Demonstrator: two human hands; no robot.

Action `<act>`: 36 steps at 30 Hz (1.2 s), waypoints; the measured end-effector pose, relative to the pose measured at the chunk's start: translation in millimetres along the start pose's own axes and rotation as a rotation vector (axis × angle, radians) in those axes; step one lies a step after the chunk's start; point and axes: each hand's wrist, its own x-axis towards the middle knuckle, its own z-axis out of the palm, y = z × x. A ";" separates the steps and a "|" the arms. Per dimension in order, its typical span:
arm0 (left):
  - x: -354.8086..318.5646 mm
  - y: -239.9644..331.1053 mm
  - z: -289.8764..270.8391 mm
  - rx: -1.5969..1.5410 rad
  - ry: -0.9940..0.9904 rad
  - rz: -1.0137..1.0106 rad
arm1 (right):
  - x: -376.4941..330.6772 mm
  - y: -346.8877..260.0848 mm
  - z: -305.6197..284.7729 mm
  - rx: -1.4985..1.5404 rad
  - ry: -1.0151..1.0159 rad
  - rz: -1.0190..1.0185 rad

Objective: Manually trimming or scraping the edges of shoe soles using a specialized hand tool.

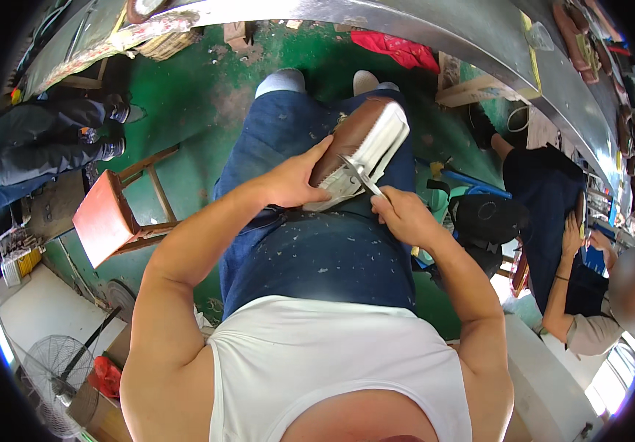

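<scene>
A brown leather shoe [345, 140] lies tilted across my lap, toe pointing away from me. Its pale, whitish underside [384, 144] faces right, and a stitched seam runs along the brown side. My left hand [299, 173] grips the heel end, fingers on the brown leather and thumb near the pale edge. In my right hand [406, 215] is a slim metal tool [362, 177] with a hooked or forked end. That end rests against or just over the shoe's pale edge; exact contact cannot be made out. My fist hides the handle.
A curved metal-topped bench [435, 29] spans the far side, with brown shoes [575, 44] at its right end. Left stands a red-seated chair [107, 214]; a fan [56, 376] is lower left. Another person [590, 295] sits at right, near a black bag [487, 221]. Someone's legs [52, 140] show left.
</scene>
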 end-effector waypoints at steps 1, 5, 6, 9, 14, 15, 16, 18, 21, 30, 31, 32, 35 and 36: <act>-3.9 -0.1 -13.2 0.001 0.017 -0.002 | -4.8 -1.2 -2.1 0.095 0.009 0.005; -22.4 -15.2 -57.0 -0.249 0.004 0.062 | -2.7 -7.2 5.4 0.274 0.058 0.014; -20.6 -24.9 -57.8 -0.268 0.006 0.070 | 2.4 -10.3 5.4 0.272 0.051 0.003; -17.2 -40.1 -54.8 -0.334 0.011 0.073 | 21.6 -27.3 8.1 0.201 0.128 -0.112; -20.1 -34.9 -54.4 -0.314 0.001 0.102 | 50.3 -53.7 22.6 -0.036 0.220 -0.153; -23.6 -35.6 -54.1 -0.250 0.010 0.074 | 54.8 -57.8 20.7 -0.162 0.044 -0.071; -26.0 -36.2 -54.2 -0.185 0.017 0.046 | 52.0 -60.0 12.6 -0.158 0.004 -0.074; -27.8 -34.5 -54.9 -0.226 0.010 0.051 | 48.4 -67.2 12.4 -0.095 0.168 -0.214; -26.2 -37.3 -51.5 -0.195 0.032 0.089 | 45.9 -65.6 26.9 0.009 0.404 -0.345; -25.5 -41.1 -57.7 -0.377 -0.041 -0.005 | 49.2 -52.7 29.8 -0.163 0.180 -0.225; -26.6 -40.7 -58.0 -0.375 -0.042 -0.003 | 50.0 -51.1 27.7 -0.215 0.020 -0.121; -28.0 -40.6 -58.7 -0.289 -0.042 0.009 | 48.0 -48.9 28.8 -0.214 0.026 -0.118; -28.5 -33.5 -60.8 -0.207 -0.058 0.028 | 45.2 -35.9 33.2 -0.093 0.303 -0.286; -28.1 -28.1 -61.8 -0.216 -0.070 0.031 | 47.4 -28.3 31.4 -0.026 0.169 -0.182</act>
